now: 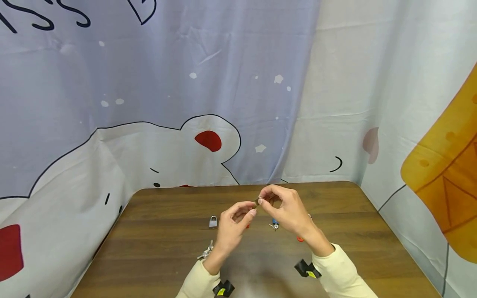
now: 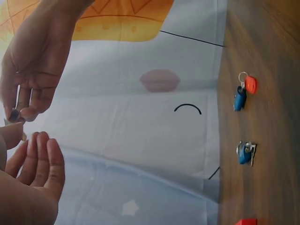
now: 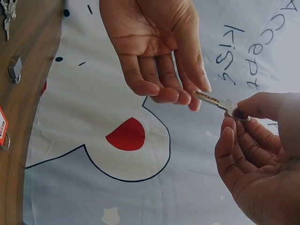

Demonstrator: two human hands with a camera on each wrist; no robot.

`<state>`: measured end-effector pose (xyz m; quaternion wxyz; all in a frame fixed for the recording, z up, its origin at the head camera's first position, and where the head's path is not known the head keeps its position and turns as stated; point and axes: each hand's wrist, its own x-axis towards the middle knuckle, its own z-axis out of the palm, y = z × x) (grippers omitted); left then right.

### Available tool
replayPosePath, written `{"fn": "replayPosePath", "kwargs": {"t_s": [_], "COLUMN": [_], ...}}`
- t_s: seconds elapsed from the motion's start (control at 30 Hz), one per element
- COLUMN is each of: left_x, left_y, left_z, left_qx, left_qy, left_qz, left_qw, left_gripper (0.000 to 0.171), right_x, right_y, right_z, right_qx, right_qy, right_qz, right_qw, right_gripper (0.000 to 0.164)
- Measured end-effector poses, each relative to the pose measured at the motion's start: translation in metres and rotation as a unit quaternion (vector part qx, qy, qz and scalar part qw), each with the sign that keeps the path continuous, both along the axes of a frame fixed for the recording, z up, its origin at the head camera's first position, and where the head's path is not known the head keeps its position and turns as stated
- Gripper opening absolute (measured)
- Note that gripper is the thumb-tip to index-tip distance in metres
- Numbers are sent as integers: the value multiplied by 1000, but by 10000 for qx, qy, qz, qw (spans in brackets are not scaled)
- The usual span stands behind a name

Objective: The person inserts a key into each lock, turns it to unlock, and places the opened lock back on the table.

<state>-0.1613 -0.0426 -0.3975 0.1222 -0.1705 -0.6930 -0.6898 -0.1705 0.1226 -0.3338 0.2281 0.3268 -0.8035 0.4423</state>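
Above the table, a small metal key point(image 3: 218, 102) is held between both hands. My right hand point(image 1: 285, 207) pinches its dark head between thumb and fingers. My left hand point(image 1: 232, 225) has thumb and index finger at the blade's tip, one on either side; its other fingers are loosely bent in the right wrist view. In the left wrist view only a bit of the key point(image 2: 24, 137) shows by the left thumb. A silver padlock point(image 1: 213, 222) lies left of my left hand, and a bunch of keys point(image 1: 206, 251) is beside that wrist.
On the wooden table point(image 1: 156, 248) lies a blue item with small keys point(image 2: 244, 153). Another blue item point(image 2: 240, 99) has a ring and a red tag point(image 2: 251, 84). A red-and-white tag point(image 3: 2, 124) with a ring lies nearby. A printed curtain point(image 1: 242, 82) hangs behind the table.
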Motion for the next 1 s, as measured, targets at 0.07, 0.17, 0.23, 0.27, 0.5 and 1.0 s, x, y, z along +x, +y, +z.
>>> {"fn": "replayPosePath", "kwargs": {"t_s": [0.07,0.17,0.23,0.27,0.5,1.0], "left_x": [1,1,1,1,2,-14], "left_y": [1,2,2,2,0,-26], "left_z": [-1,-2,-2,-2,1,-11], "left_qx": [119,272,316,313,-46,-2296], "left_qy": [37,129,184,211,449,1981], "left_qz": [19,50,70,77,220,452], "left_qw": [9999,9995,9993,9993,9987,9518], "left_gripper": [20,17,16,16,12,11], "right_x": [3,5,7,9,-2,-12], "right_y": [-1,-2,-3,-3,3,31], "right_z": [3,5,7,8,-4,-13], "right_qx": [8,11,-16,-28,162,1070], "right_qy": [69,122,85,40,-134,181], "right_qz": [35,57,69,67,22,166], "right_qw": [10000,9999,9999,10000,9998,9940], "right_gripper": [11,11,11,10,9,8]}}
